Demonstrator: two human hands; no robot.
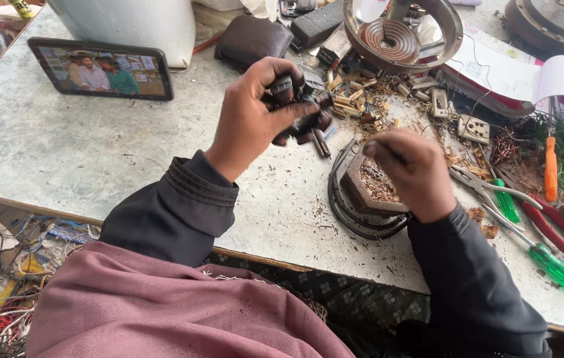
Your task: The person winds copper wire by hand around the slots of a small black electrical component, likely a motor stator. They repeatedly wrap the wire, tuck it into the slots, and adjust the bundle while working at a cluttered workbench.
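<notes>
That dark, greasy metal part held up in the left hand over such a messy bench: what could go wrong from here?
1. The left hand grips the dark, greasy metal part in the air; if it slips, it could drop onto the round dark metal housing under the right hand.
2. Small brass-coloured scraps litter the grey tabletop; a loose piece could get lost among them.
3. The green-handled screwdriver lies near the table edge and might be knocked off.

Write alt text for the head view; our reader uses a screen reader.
Left hand holds a dark motor part above a cluttered workbench; the closed right hand rests over a round metal housing. Screwdrivers, pliers and a phone lie around.
</notes>
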